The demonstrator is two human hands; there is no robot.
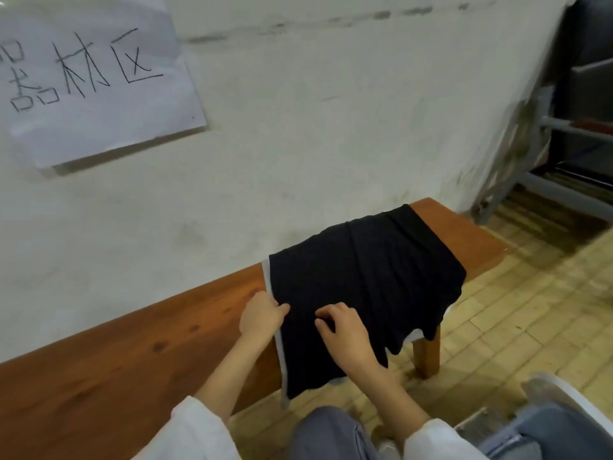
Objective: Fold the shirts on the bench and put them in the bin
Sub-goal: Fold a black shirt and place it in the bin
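Seemingly pinched by left hand (pixel 260 315), right hand (pixel 345 333), black shirt (pixel 365 277) on bench (pixel 132 343)

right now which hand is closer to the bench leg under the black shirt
Right. The right hand pinches the black shirt just left of the bench leg; the left hand grips the shirt's left edge, farther away.

A black fabric shirt with grey edging (pixel 365 277) lies across the reddish-brown wooden surface (pixel 132 353). The left hand (pixel 262 315) pinches its left edge; the right hand (pixel 345 333) grips the cloth just beside.
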